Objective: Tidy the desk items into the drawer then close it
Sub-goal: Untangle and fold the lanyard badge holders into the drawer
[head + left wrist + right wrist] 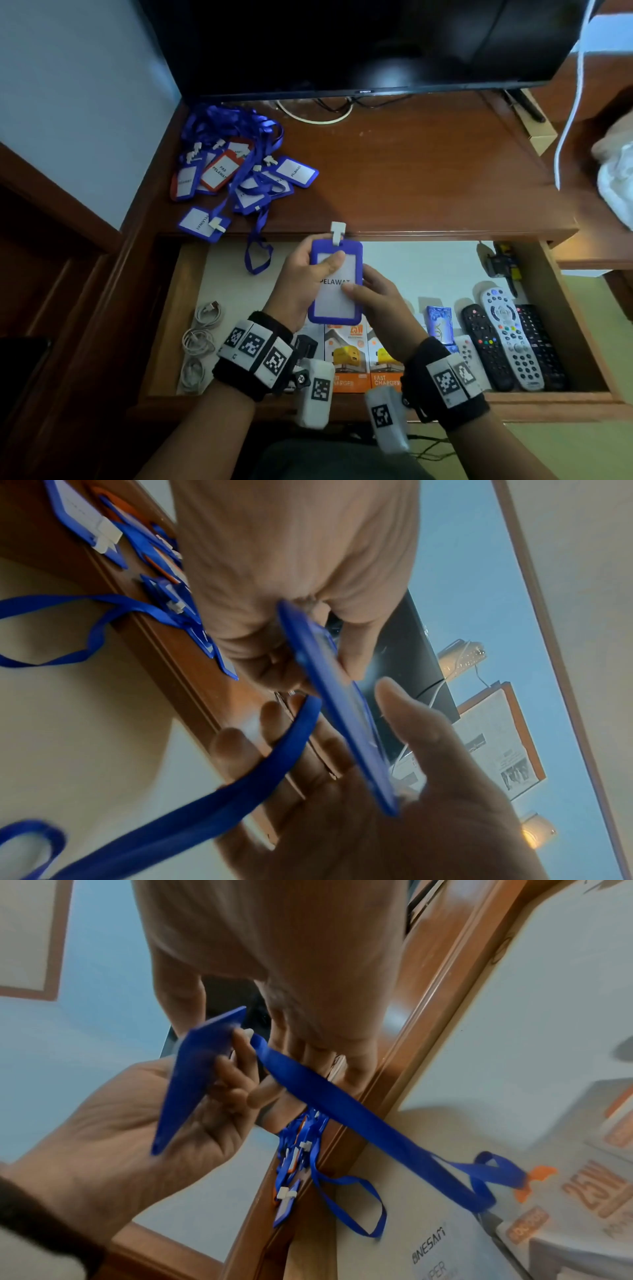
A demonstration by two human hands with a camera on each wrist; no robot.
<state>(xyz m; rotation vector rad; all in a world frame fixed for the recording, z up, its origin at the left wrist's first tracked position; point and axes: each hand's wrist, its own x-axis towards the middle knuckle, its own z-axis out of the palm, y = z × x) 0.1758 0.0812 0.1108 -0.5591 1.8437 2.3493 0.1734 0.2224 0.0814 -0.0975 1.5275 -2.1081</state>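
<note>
Both hands, left hand [297, 274] and right hand [380, 301], pinch a blue badge holder [337, 284] above the open drawer [428, 267], beside piled badges [236, 164]

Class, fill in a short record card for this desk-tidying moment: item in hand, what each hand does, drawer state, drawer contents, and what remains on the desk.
Item in hand: blue badge holder, its blue lanyard trailing down
Left hand: grips the holder's left edge, thumb on its face
Right hand: pinches the holder's right side
Drawer: open
Drawer contents: white cables, charger boxes, remote controls
Remaining on desk: pile of badge holders with lanyards
</note>
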